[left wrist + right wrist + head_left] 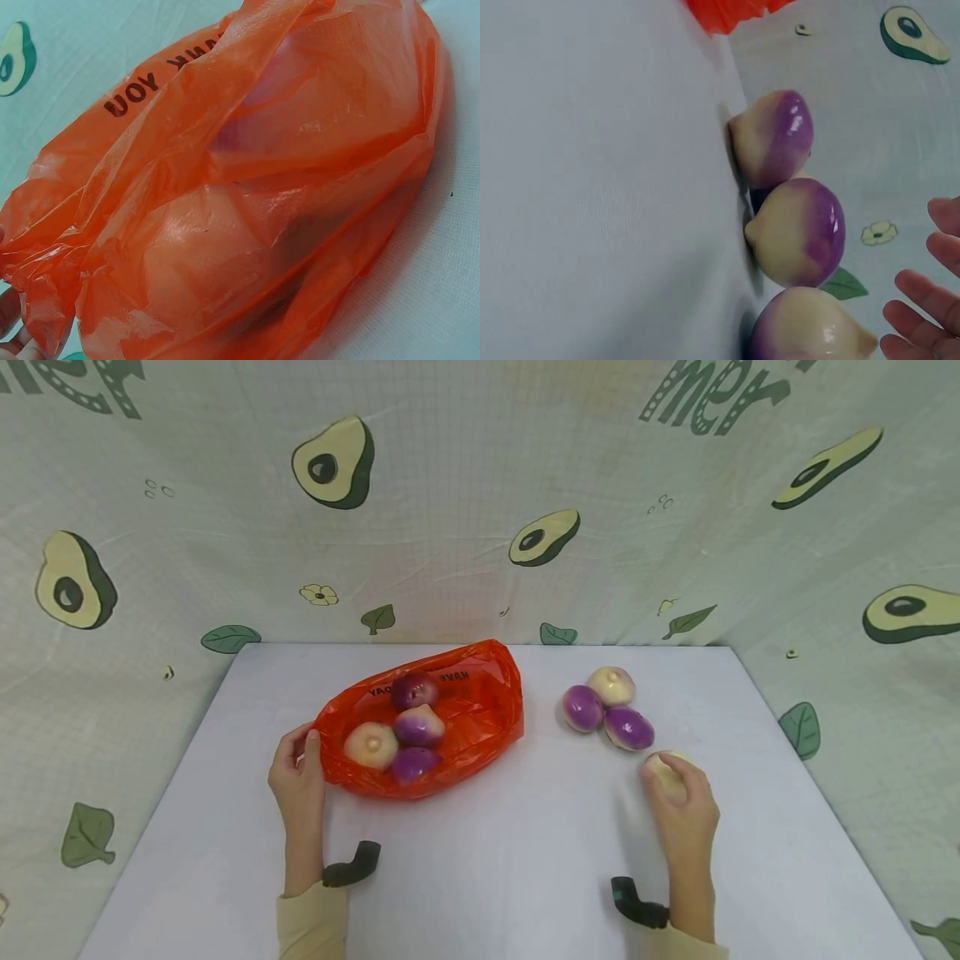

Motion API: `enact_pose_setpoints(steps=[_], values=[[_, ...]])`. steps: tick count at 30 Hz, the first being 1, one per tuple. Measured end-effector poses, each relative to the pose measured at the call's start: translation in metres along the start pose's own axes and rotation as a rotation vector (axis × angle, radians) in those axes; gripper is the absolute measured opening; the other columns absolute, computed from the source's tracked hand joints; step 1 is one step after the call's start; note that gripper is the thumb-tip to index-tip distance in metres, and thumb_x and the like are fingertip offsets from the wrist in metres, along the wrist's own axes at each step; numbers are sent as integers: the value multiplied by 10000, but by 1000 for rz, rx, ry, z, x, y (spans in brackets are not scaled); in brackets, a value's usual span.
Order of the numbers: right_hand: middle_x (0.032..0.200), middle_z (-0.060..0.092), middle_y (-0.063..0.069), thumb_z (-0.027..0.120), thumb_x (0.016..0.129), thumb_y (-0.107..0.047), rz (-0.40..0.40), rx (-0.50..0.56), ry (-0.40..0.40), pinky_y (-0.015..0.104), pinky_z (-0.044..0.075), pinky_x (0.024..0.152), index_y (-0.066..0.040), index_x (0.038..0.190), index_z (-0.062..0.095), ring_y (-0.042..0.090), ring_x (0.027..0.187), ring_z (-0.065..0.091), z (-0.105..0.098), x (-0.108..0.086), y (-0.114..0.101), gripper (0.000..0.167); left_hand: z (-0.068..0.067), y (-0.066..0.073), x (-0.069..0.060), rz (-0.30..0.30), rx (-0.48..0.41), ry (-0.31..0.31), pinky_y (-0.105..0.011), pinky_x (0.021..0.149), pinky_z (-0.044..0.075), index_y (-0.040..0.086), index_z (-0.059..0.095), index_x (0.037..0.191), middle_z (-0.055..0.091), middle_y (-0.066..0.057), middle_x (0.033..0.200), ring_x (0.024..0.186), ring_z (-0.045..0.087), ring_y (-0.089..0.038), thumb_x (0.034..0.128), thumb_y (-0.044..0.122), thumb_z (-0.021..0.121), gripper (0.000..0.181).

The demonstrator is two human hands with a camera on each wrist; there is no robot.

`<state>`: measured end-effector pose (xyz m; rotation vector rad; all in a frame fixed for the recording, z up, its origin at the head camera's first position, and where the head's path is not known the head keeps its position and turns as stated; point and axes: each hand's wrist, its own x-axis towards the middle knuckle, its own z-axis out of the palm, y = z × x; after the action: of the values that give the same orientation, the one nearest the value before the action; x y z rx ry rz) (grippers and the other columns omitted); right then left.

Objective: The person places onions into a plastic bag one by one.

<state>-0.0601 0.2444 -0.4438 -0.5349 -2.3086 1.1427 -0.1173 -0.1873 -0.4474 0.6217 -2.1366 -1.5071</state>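
Observation:
In the head view, my left hand (297, 785) pinches the left edge of a red plastic bag (480, 727). The open bag holds several purple and pale onion-like vegetables, one of them a pale one (371, 745). Crumpled plastic (45, 300) lies between the left fingertips in the left wrist view. My right hand (686, 814) is around a pale vegetable (670, 779) on the table's right side. The right wrist view shows the right fingers (930, 307) spread and fairly straight beside the lowest vegetable (802, 326), with a narrow gap between; the thumb is hidden there.
Behind the right hand, a pale vegetable (613, 685) and two purple ones (582, 708) sit close together on the white table (480, 877). A cloth (450, 485) printed with avocados and leaves hangs behind the table. Black curved pieces (352, 867) are on both wrists.

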Motion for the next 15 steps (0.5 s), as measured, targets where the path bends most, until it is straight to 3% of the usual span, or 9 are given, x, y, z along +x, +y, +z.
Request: enact_pose_setpoints(steps=[5,15], values=[[1227,574,138,681,835,-192,19,6,21,474,336,1038,-46,1151,618,316,1191,472,-4,2,5,353,0,-1,1,5,-6,0,-57,841,426,141,582,1218,600,-3,1203,998,480,-4,950,409,462,398],[1344,453,212,649,860,-224,124,-24,-37,581,271,1031,-28,1279,522,399,1239,362,-11,3,13,480,0,-1,0,-5,-8,0,-47,829,421,139,581,1218,597,-8,1205,996,478,-5,951,407,460,398]])
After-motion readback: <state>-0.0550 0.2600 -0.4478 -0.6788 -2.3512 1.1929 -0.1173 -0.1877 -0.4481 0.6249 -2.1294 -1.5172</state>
